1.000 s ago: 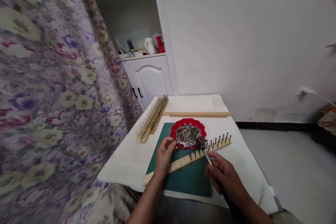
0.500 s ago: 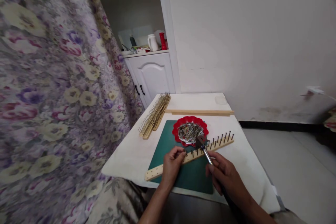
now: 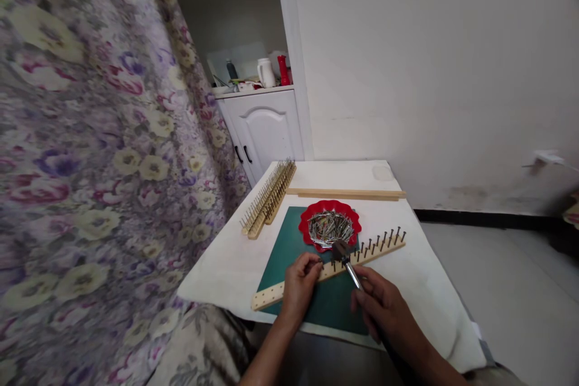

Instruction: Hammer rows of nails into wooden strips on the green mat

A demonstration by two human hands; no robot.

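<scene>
My left hand rests on a pale wooden strip, its thumb and forefinger pinched round a dark nail. In my right hand is a hammer with a shiny metal neck; its dark head hangs over the strip, just right of my left fingers. Dark nails stand upright in two rows along the strip's right part, while its left end shows bare holes. Under the strip lies a green mat. Right behind it, a red scalloped bowl holds many loose nails.
Strips studded with upright nails lie at the table's left edge. Plain wooden strips lie across the back of the white-covered table. A floral curtain hangs at left, and a white cabinet stands behind.
My right hand has moved the hammer head left and slightly down, nearer my left fingers. My left hand keeps its pinch on the nail. The view has shifted slightly.
</scene>
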